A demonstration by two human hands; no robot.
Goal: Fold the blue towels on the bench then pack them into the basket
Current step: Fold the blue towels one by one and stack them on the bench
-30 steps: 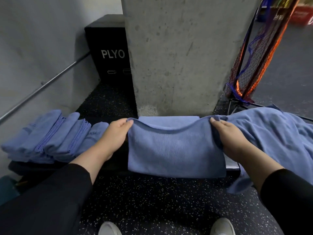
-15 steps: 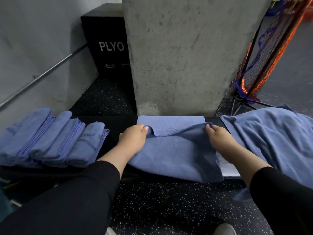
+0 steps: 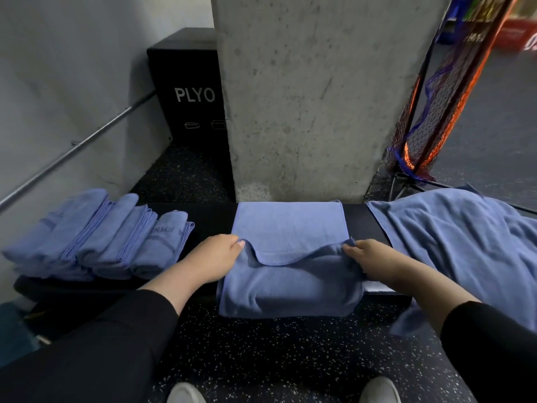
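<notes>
A blue towel [image 3: 287, 228] lies across the black bench [image 3: 212, 219] in the middle, its near part hanging over the front edge. My left hand [image 3: 212, 257] pinches the left end of the towel's upper layer. My right hand [image 3: 374, 260] pinches the right end of that same edge. The edge sags between my hands, and the flat lower layer shows beyond it. Several folded blue towels [image 3: 96, 237] lie side by side on the bench's left end. A heap of unfolded blue towels [image 3: 465, 242] covers the right end. No basket is in view.
A concrete pillar [image 3: 305, 97] stands right behind the bench. A black PLYO box [image 3: 189, 91] sits behind it to the left, beside a grey wall with a metal rail [image 3: 75, 146]. An orange and blue net [image 3: 436, 112] leans at the right. My shoes show on the speckled floor.
Both hands have drawn the towel's upper edge back toward me, uncovering more of the flat layer at the far side. The edge now sags between them.
</notes>
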